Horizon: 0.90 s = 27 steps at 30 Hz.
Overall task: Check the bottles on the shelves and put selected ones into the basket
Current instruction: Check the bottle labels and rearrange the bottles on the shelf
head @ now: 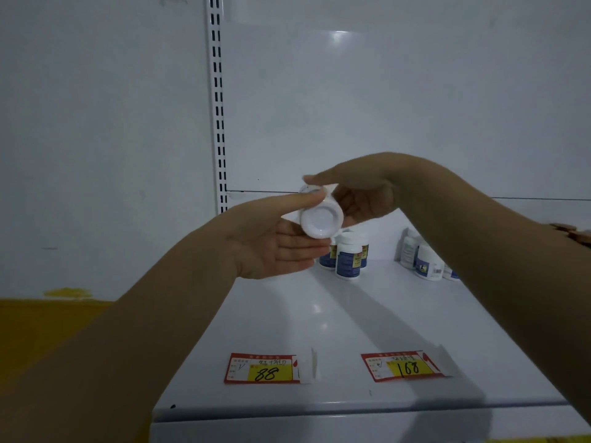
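A white bottle [321, 219] is held up in front of the shelf, tipped so its round bottom faces me. My left hand [275, 244] holds it from the left, thumb on top and fingers beneath. My right hand [358, 193] grips its far end from the right, thumb over the top. On the white shelf [335, 314] behind stand blue-labelled bottles [348, 260] in a small group, and white-and-blue bottles [425, 260] partly hidden by my right forearm. No basket is in view.
Two red and yellow price tags lie near the shelf's front edge, one reading 88 [262, 367], one reading 168 [404, 366]. A slotted upright [217, 100] runs up the back panel. A yellow surface [38, 330] lies at lower left.
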Each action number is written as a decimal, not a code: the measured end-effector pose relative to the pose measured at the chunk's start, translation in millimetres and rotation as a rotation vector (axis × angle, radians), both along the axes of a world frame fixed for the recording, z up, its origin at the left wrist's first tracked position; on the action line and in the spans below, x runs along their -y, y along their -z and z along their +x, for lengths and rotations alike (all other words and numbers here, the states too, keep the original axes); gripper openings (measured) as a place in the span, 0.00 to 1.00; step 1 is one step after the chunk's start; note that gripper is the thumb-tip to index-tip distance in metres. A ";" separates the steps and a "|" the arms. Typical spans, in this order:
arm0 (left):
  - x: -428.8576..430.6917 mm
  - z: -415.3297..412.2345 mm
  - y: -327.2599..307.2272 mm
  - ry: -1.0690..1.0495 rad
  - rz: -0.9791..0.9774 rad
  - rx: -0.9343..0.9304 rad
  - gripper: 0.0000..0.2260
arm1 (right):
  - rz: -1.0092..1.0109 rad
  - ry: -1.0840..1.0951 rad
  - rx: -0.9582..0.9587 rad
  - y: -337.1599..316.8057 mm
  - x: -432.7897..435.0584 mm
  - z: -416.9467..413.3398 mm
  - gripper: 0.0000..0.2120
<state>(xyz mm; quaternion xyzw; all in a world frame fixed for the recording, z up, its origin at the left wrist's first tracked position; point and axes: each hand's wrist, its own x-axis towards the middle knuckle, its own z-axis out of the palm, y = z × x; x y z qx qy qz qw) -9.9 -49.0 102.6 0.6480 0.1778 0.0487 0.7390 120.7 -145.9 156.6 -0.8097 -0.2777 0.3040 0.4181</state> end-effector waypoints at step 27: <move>-15.7 21.2 41.5 -0.300 0.765 0.456 0.17 | 0.504 -0.209 0.498 29.2 16.6 3.2 0.15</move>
